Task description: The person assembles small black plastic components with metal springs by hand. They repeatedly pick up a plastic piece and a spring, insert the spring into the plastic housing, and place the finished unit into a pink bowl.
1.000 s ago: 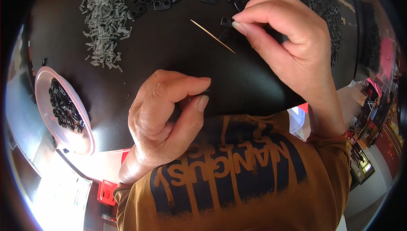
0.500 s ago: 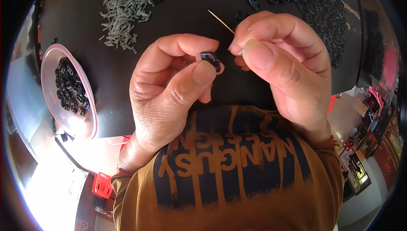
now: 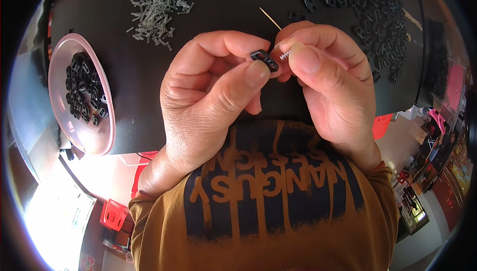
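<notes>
While the black counter (image 3: 117, 10) lies below, the left hand (image 3: 201, 79) pinches an oblong black plastic piece (image 3: 262, 58) and the right hand (image 3: 339, 79) a silver metal coil spring (image 3: 285, 55) just beside it. Lining-up seems in hand, the next move wanting precision.

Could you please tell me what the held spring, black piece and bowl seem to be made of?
Held spring: probably metal, bright, with silvery glinting coils. Black piece: likely plastic, smooth, with soft highlights. Bowl: perhaps plastic, smooth, pinkish, seemingly translucent.

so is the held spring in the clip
Out: the spring shows bare in the right hand, beside the black clip in the left hand.
</notes>
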### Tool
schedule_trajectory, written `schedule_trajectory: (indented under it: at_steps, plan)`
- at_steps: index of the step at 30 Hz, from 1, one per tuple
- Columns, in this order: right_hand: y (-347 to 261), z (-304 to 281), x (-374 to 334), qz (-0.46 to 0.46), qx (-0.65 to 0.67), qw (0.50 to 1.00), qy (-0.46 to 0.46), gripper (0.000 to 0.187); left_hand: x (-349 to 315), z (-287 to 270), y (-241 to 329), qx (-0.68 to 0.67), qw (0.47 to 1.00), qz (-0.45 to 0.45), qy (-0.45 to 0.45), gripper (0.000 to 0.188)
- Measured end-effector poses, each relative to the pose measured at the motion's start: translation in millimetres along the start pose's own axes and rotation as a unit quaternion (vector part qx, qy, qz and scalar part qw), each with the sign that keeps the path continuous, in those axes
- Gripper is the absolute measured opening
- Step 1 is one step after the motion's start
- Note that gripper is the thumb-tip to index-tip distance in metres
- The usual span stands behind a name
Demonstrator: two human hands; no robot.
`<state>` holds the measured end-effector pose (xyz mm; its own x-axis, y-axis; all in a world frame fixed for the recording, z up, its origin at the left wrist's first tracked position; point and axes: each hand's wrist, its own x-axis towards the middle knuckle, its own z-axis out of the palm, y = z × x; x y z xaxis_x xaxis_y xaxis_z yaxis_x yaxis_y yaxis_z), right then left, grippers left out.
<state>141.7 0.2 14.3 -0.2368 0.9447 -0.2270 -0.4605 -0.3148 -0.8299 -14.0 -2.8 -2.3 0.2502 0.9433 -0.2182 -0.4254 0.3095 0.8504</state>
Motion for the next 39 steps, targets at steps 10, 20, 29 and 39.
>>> schedule_trajectory:
  at_steps: [10,20,29,39]
  plan:
    - [7,-1,1,-0.006,0.009,1.000,0.005,0.014,-1,1,0,0.029,0.999,0.033,0.004,0.016]
    - [8,-1,1,-0.028,-0.011,0.999,-0.008,0.012,-1,1,0,0.021,0.999,0.033,0.012,0.015]
    - [13,-3,3,-0.150,-0.161,0.975,-0.015,0.012,-3,1,0,0.032,0.998,0.057,0.012,0.014]
    - [14,-5,3,-0.019,-0.001,1.000,-0.010,0.013,-2,3,-2,0.014,0.998,0.067,0.005,0.014]
